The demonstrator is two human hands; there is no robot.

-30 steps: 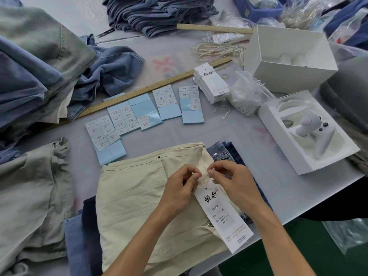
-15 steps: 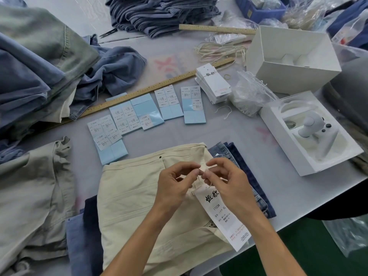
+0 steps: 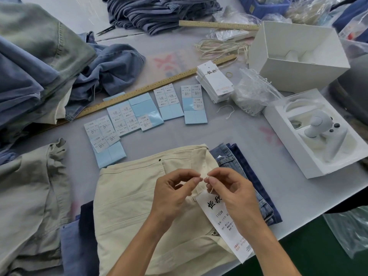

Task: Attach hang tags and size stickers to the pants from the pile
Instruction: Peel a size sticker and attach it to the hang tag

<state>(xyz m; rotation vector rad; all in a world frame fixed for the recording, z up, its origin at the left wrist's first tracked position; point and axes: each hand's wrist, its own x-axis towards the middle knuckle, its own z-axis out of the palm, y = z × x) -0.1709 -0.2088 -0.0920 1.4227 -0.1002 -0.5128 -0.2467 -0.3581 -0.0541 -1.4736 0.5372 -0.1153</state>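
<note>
Cream pants (image 3: 135, 196) lie folded at the near edge of the grey table (image 3: 229, 140). A white hang tag (image 3: 221, 220) lies on them, its thin string running up to my fingertips. My left hand (image 3: 173, 196) and my right hand (image 3: 231, 190) meet just above the tag's top, each pinching the string near the waistband. Blue sheets of size stickers (image 3: 143, 114) lie in a row behind the pants. A stack of spare hang tags (image 3: 215, 82) sits to the right of them.
Denim pants piles sit far left (image 3: 29, 72) and at the back (image 3: 159, 12). Grey pants (image 3: 25, 196) lie near left, blue jeans (image 3: 251, 176) under the cream pair. A long ruler (image 3: 139, 92), loose strings (image 3: 221, 48), an open white box (image 3: 298, 56) and a tray (image 3: 318, 136) are there too.
Both hands have risen slightly and drawn the string ends together above the tag; the tag has shifted a little toward the pants' waistband.
</note>
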